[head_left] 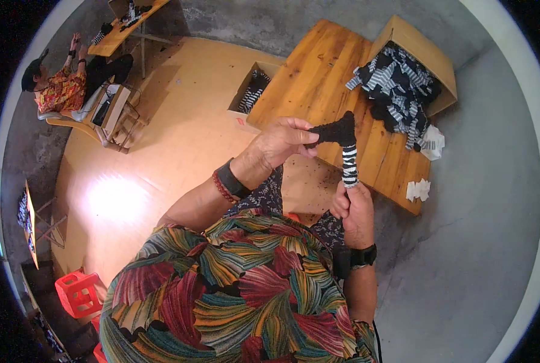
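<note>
Between my hands a sock (341, 130) is stretched out, black at the foot and striped black and white along the leg. It bends sharply at the heel, over the near part of the wooden table. My left hand (287, 140) pinches the black toe end between thumb and fingers. Closed around the lower end of the striped leg, my right hand (353, 206) hides the sock's opening. To the right, a heap of black, grey and white striped socks (397, 85) spills out of a tipped cardboard box (424, 48) onto the table (306, 66).
White paper scraps (418, 190) and a white packet (433, 143) lie by the table's right edge. An open carton (237, 103) with striped socks stands left of the table. Farther left, another person (61, 91) sits near a second table (115, 37). A red stool (76, 293) stands lower left.
</note>
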### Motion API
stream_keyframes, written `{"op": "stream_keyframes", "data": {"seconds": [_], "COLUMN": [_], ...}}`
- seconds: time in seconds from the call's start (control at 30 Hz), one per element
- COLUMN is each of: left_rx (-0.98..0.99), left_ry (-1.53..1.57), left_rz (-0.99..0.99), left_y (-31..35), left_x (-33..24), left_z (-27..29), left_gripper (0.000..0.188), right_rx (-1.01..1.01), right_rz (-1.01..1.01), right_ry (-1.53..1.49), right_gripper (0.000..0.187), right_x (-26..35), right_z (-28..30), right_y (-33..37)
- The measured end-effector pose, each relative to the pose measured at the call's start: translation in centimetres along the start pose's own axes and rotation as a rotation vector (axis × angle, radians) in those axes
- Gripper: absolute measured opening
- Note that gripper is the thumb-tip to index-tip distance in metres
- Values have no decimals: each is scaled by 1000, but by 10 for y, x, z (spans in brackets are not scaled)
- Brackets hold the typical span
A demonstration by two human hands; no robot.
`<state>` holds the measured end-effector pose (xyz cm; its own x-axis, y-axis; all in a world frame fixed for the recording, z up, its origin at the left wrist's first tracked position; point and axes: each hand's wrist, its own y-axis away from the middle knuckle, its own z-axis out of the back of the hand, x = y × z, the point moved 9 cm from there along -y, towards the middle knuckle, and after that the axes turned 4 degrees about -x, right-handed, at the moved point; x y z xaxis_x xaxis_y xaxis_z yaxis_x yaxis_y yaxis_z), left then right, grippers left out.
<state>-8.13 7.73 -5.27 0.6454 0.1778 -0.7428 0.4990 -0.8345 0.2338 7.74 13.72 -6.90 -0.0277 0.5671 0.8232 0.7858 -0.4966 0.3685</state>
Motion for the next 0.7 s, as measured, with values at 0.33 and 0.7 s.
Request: {"op": "stream_keyframes", "data": {"seconds": [0.33,0.7], "left_rx": [80,-3], "left_ry": [235,-199], "left_rz": [137,-98], "left_y": [-10,11], "left_x": [30,3], "left_z": [-3,-23], "left_gripper": [12,27], "right_rx": [-51,-204], "right_rz": [8,227], "right_ry": [-6,436], "right_gripper": [22,21], "right_x": [-5,6], "right_z": [11,37], "right_y": [-4,-9]}}
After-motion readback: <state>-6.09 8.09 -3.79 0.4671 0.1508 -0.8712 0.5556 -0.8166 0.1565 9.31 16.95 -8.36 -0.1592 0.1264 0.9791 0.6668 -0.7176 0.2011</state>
